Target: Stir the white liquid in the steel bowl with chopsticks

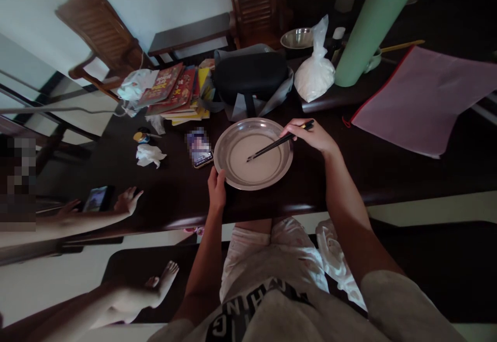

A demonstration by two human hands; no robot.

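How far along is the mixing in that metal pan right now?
Done: a pale liquid layer already covers the floor of the metal pan. In hand: the right hand has the chopsticks with tips in the liquid, while the left hand steadies the rim. Left: the white bag behind stays untouched; how smooth the mix is, I cannot tell.

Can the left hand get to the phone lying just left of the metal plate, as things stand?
Probably yes. The left hand grips the near rim of the metal plate, and the phone lies beside that rim on bare tabletop with nothing between. It would have to let go of the plate first.
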